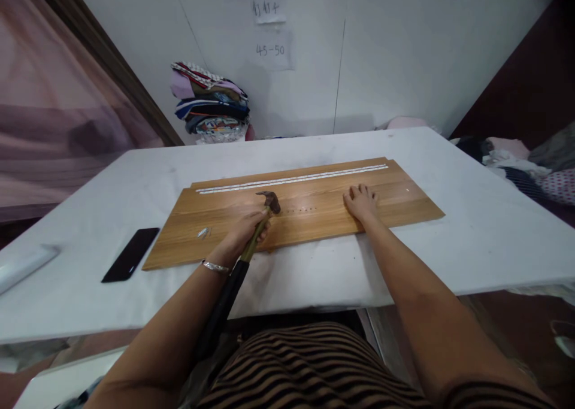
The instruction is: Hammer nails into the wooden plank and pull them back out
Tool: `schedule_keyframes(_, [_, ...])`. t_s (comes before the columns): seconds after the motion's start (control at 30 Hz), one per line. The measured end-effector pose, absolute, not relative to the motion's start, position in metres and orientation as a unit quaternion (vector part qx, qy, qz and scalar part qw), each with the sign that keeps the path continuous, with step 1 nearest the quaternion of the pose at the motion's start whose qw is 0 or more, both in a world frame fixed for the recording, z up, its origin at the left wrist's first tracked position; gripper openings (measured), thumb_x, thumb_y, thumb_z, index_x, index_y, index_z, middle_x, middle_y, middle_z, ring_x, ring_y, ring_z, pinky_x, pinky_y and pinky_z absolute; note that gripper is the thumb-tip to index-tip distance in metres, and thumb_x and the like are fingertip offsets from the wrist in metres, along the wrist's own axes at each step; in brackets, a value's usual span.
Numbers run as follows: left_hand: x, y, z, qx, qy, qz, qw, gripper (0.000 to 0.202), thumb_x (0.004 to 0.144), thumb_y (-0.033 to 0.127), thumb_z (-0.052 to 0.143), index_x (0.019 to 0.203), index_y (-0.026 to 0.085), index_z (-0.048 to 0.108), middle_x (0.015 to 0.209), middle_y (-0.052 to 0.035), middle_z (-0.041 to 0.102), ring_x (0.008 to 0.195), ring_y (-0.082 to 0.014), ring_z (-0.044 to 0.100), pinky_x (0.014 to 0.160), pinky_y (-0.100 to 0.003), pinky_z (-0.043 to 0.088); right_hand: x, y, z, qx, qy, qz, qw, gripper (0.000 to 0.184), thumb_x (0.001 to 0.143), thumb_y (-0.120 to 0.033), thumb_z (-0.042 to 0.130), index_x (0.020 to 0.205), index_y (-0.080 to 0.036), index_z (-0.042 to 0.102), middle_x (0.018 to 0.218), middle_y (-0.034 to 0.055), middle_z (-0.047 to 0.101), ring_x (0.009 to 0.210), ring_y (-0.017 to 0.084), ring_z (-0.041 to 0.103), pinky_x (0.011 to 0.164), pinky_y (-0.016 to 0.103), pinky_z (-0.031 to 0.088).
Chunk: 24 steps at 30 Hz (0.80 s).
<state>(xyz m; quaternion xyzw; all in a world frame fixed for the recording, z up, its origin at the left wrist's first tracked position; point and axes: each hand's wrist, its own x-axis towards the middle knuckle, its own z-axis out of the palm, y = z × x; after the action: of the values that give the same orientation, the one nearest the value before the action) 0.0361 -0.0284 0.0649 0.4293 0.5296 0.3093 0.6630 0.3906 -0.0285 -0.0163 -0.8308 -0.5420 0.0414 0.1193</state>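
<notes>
Hammer (238, 277) in the left hand (251, 226): from my remote station I see the fingers wrapped around its handle, close beneath the metal head, while the black grip slants back toward the striped shirt (323, 367). The head is over the wooden board (314, 224), at the left end of a short row of small dark dots (300, 209), too small for me to identify; whether it touches the wood I cannot tell. The right hand (360, 202) lies palm down on the board, right of that row, its fingers spread. To the left of the left hand, I make out a small cluster of slender metal pieces (204, 233), apparently loose nails. Two pale strips (291, 179) run side by side along the board's far part. The board lies flat on a white-covered table (368, 271), with a dark, phone-like slab (131, 254) just beside its left end. Farther back, I see folded cloths (211, 100) stacked by the wall (386, 50).
</notes>
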Motion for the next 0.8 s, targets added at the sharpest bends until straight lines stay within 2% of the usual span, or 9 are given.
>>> schedule_keyframes(0.6, [0.034,-0.025,0.062,0.430,0.513,0.318,0.672,0.028,0.084,0.039,0.074,0.090,0.015,0.061,0.062,0.0014,0.059,0.040,-0.0071,0.048,0.035,-0.018,0.031,0.387,-0.032,-0.009,-0.832,-0.540,0.043,0.119,0.055,0.103,-0.045,0.032,0.140,-0.018,0.061,0.160,0.0182,0.047,0.147,0.034,0.036,0.118,0.058,0.026])
schedule_keyframes(0.8, [0.036,-0.023,0.061,0.435,0.527,0.308,0.662,0.027,0.086,0.040,0.070,0.088,0.016,0.059,0.061,0.0014,0.058,0.039,-0.0073,0.046,0.035,-0.018,0.030,0.388,-0.031,-0.011,-0.831,-0.541,0.043,0.120,0.056,0.102,-0.046,0.032,0.142,-0.017,0.060,0.159,0.0181,0.048,0.148,0.034,0.036,0.119,0.058,0.024])
